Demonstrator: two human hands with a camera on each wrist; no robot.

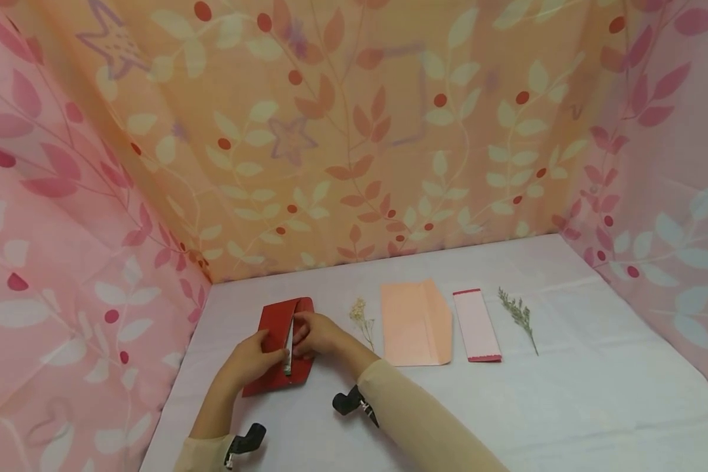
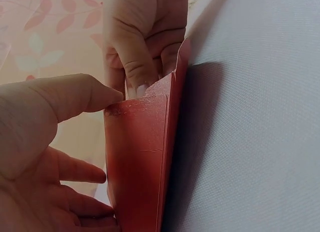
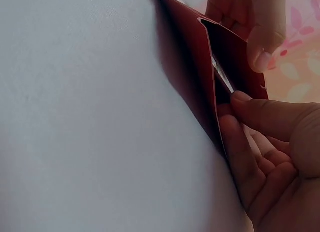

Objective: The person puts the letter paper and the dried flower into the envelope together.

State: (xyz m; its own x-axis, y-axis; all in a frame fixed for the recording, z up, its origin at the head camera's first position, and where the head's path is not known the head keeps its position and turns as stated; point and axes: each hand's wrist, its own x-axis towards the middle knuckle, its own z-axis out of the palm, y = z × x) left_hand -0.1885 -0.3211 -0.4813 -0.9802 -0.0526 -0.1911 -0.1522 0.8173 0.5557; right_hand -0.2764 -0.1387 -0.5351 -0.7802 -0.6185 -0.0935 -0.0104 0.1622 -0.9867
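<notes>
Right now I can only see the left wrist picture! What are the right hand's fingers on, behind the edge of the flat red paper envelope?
Observer: The right wrist view shows the right hand with its thumb on the edge of a thin pale flat slip inside the red envelope.

Operator: Ooh! What's on the white cloth just past that hand?

Observer: In the head view, a pale yellow dried flower sprig lies to the right of the hand.

Operator: And after the flowers?

Observer: Farther right lies a peach paper envelope, its flap spread out to the right.
</notes>
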